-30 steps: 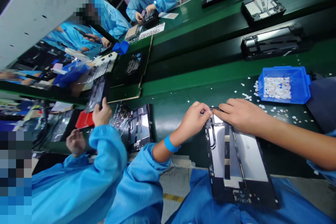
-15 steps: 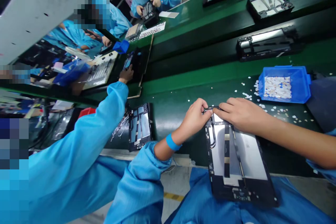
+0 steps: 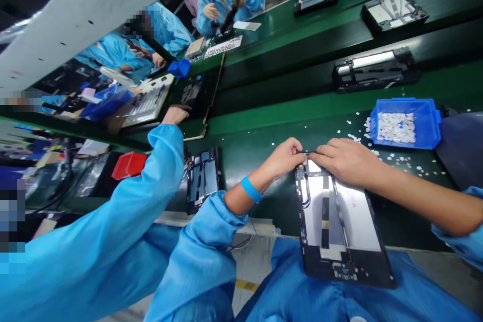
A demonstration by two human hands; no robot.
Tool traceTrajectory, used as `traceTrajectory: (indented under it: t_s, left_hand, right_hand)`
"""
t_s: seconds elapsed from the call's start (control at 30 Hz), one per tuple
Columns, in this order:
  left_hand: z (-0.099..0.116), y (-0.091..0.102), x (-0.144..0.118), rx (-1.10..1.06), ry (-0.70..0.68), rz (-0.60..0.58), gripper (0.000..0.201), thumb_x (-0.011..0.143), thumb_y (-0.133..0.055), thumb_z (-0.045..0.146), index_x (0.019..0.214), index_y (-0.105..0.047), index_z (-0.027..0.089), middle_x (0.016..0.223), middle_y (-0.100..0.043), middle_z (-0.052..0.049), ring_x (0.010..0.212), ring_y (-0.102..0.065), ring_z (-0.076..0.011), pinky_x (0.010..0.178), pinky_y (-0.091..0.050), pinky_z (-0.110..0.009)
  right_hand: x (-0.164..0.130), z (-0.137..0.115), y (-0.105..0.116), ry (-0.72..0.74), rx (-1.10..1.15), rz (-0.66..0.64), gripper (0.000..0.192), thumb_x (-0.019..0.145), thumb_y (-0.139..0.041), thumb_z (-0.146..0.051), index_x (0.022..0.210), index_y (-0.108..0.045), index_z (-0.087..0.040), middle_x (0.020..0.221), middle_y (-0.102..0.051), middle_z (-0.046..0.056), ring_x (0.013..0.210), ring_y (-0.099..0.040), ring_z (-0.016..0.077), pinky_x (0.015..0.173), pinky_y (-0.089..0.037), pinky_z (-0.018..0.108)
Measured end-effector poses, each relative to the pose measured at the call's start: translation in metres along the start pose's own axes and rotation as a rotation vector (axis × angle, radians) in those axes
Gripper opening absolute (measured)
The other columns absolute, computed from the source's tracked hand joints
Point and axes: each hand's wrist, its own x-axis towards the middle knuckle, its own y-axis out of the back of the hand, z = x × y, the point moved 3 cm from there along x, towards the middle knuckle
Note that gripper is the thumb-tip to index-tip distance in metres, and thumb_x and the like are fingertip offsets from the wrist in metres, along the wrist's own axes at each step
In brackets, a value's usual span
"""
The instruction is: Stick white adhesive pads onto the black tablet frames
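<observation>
An opened tablet [image 3: 354, 211], its silvery inner plate and dark cables showing, leans from my lap against the bench edge. At its top left corner my left hand [image 3: 285, 158] is closed, thumb on the edge and fingers curled; a blue band circles this wrist. My right hand [image 3: 345, 161] lies across the top edge, its fingers bent together and gripping there, the tips close to my left thumb. Whether a small part sits between the fingertips is hidden. To the right stands a blue tray [image 3: 428, 126] holding many small white pieces.
Loose white bits [image 3: 409, 163] are scattered around the tray. Another opened tablet [image 3: 204, 178] lies left of my arm. A co-worker's sleeve [image 3: 151, 181] reaches in at left, near a red bin [image 3: 129, 165]. Beyond, a tablet housing [image 3: 377, 68] rests in the bench's dark channel.
My left fingers have shifted slightly and loosened a little at the tablet's corner; my right hand stays almost in place. The co-worker's hand at left has drawn back a little.
</observation>
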Motion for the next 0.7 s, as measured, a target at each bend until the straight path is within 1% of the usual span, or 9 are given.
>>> traceTrajectory:
  t_s: [0.1,0.2,0.27,0.37,0.43,0.53,0.6,0.63,0.7]
  left_hand:
    - [0.002,0.007,-0.022,0.066,-0.114,0.151,0.024,0.082,-0.072,0.018,0.101,-0.058,0.020,0.093,-0.056,0.001,0.087,-0.053,-0.0146,0.078,-0.044,-0.027]
    - [-0.012,0.009,-0.070,0.097,-0.140,0.299,0.037,0.089,-0.068,0.025,0.124,-0.059,0.020,0.113,-0.058,-0.006,0.103,-0.056,-0.0192,0.096,-0.048,-0.034]
    - [-0.027,-0.001,-0.104,0.090,-0.085,0.242,0.048,0.094,-0.063,0.028,0.140,-0.054,0.018,0.118,-0.058,-0.009,0.103,-0.057,-0.0210,0.098,-0.050,-0.039]
    - [-0.040,-0.026,-0.140,0.067,-0.105,0.060,0.062,0.101,-0.056,0.038,0.159,-0.041,0.022,0.131,-0.057,-0.013,0.115,-0.058,-0.0258,0.106,-0.051,-0.045]
    - [-0.040,-0.041,-0.151,0.072,-0.151,0.008,0.067,0.103,-0.055,0.042,0.165,-0.035,0.027,0.142,-0.054,-0.014,0.132,-0.053,-0.0295,0.117,-0.046,-0.050]
    - [-0.036,-0.047,-0.156,0.024,-0.146,0.094,0.074,0.104,-0.053,0.044,0.170,-0.025,0.028,0.163,-0.043,-0.014,0.152,-0.039,-0.0323,0.129,-0.034,-0.054]
    - [-0.040,-0.032,-0.158,-0.095,-0.075,0.197,0.075,0.104,-0.051,0.045,0.171,-0.022,0.029,0.170,-0.038,-0.010,0.158,-0.035,-0.0309,0.131,-0.033,-0.053]
    - [-0.044,-0.018,-0.159,-0.166,-0.027,0.253,0.074,0.104,-0.050,0.045,0.171,-0.024,0.029,0.170,-0.039,-0.007,0.158,-0.036,-0.0299,0.131,-0.034,-0.051]
    - [-0.059,0.022,-0.160,-0.282,0.082,0.366,0.073,0.100,-0.054,0.044,0.168,-0.033,0.031,0.166,-0.048,-0.004,0.154,-0.043,-0.0291,0.129,-0.039,-0.049]
  right_hand:
    - [-0.020,0.005,0.019,-0.147,0.069,0.130,0.030,0.102,-0.049,-0.014,0.117,-0.075,-0.017,0.113,-0.076,0.012,0.096,-0.065,0.0241,0.085,-0.046,0.039]
    - [-0.076,0.002,0.039,-0.503,0.163,0.235,0.030,0.104,-0.051,-0.024,0.124,-0.072,-0.020,0.120,-0.077,0.012,0.111,-0.070,0.0297,0.097,-0.053,0.047]
    - [-0.121,-0.011,0.040,-0.703,0.257,0.142,0.029,0.104,-0.054,-0.032,0.129,-0.070,-0.026,0.125,-0.076,0.012,0.113,-0.072,0.0326,0.095,-0.058,0.050]
    - [-0.161,-0.046,0.029,-0.753,0.428,-0.016,0.039,0.104,-0.056,-0.038,0.142,-0.062,-0.032,0.134,-0.073,0.011,0.115,-0.073,0.0349,0.092,-0.062,0.054]
    - [-0.161,-0.070,0.025,-0.729,0.501,-0.085,0.050,0.104,-0.055,-0.038,0.154,-0.051,-0.032,0.135,-0.071,0.012,0.116,-0.072,0.0337,0.093,-0.063,0.053]
    - [-0.131,-0.094,0.032,-0.685,0.533,-0.090,0.061,0.103,-0.056,-0.037,0.162,-0.041,-0.029,0.127,-0.071,0.014,0.107,-0.073,0.0304,0.087,-0.064,0.048]
    - [-0.104,-0.103,0.042,-0.614,0.578,-0.074,0.067,0.102,-0.056,-0.034,0.166,-0.035,-0.026,0.122,-0.071,0.015,0.095,-0.073,0.0275,0.079,-0.063,0.043]
    - [-0.091,-0.105,0.045,-0.565,0.616,-0.079,0.070,0.102,-0.056,-0.032,0.167,-0.032,-0.024,0.123,-0.070,0.016,0.093,-0.072,0.0262,0.078,-0.063,0.041]
    - [-0.071,-0.101,0.049,-0.497,0.677,-0.083,0.070,0.101,-0.056,-0.031,0.168,-0.033,-0.023,0.126,-0.070,0.016,0.094,-0.071,0.0248,0.079,-0.062,0.040]
